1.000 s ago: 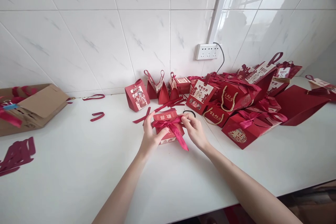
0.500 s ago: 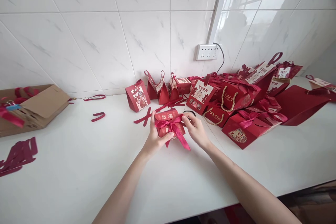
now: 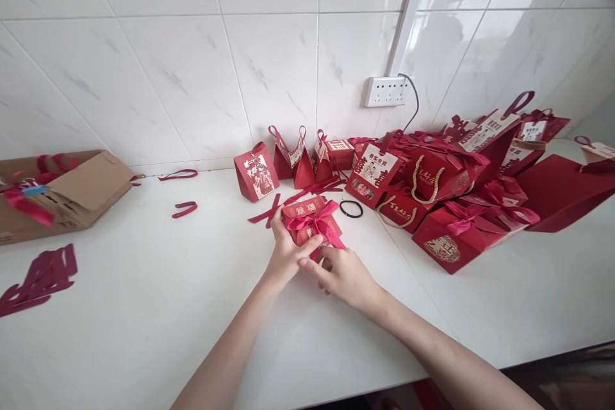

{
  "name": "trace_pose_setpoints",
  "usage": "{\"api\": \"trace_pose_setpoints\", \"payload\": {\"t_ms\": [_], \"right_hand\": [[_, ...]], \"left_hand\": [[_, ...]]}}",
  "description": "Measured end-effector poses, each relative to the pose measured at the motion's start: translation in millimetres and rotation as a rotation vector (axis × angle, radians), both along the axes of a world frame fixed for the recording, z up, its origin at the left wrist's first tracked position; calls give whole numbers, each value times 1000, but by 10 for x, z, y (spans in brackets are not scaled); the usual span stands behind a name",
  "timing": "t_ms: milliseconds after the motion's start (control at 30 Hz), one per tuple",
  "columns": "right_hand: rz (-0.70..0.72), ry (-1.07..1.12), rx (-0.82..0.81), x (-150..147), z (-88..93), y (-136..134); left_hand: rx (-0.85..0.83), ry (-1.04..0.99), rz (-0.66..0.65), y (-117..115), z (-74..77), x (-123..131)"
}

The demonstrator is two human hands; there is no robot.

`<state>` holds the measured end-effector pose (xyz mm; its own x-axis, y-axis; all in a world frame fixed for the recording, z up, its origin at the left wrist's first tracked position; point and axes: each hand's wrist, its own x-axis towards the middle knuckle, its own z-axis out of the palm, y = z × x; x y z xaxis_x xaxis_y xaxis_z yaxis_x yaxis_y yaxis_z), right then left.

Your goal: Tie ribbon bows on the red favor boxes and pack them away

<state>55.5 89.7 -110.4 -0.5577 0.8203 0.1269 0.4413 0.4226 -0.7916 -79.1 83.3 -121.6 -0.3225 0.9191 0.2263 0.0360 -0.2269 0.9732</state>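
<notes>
A small red box (image 3: 300, 211) with gold print is held near the middle of the white table. Around it runs a bright pink-red ribbon tied in a bow (image 3: 313, 223). My left hand (image 3: 288, 246) grips the box from its left side, thumb across the near edge. At the box's near right corner is my right hand (image 3: 339, 272), its fingers curled around the hanging ribbon ends, which it partly hides. Red ribbon strips (image 3: 269, 210) lie just behind the box, and a black ring (image 3: 351, 208) rests to its right.
Red gift boxes (image 3: 444, 166) are heaped at the right. Several small triangular boxes (image 3: 256, 173) stand by the tiled wall. At the left are a cardboard box (image 3: 91, 186) and dark red straps (image 3: 45, 275). A socket strip (image 3: 385, 91) is on the wall.
My right hand has moved from the bow's right loop down to the ribbon ends, uncovering the black ring. The view has shifted slightly.
</notes>
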Motion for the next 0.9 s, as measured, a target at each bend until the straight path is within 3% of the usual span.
{"api": "trace_pose_setpoints", "payload": {"t_ms": [100, 200, 300, 533, 900], "right_hand": [[55, 63, 28, 14, -17, 48], [142, 121, 92, 22, -23, 51], [136, 82, 206, 14, -42, 55], [125, -11, 454, 15, -89, 85], [255, 14, 603, 68, -56, 138]], "left_hand": [[-43, -34, -164, -15, 51, -20], [-68, -62, -232, -39, 100, -42], [-71, -85, -197, -50, 160, -31], [-130, -17, 45, 25, 238, 101], [-85, 51, 74, 20, 198, 107]]}}
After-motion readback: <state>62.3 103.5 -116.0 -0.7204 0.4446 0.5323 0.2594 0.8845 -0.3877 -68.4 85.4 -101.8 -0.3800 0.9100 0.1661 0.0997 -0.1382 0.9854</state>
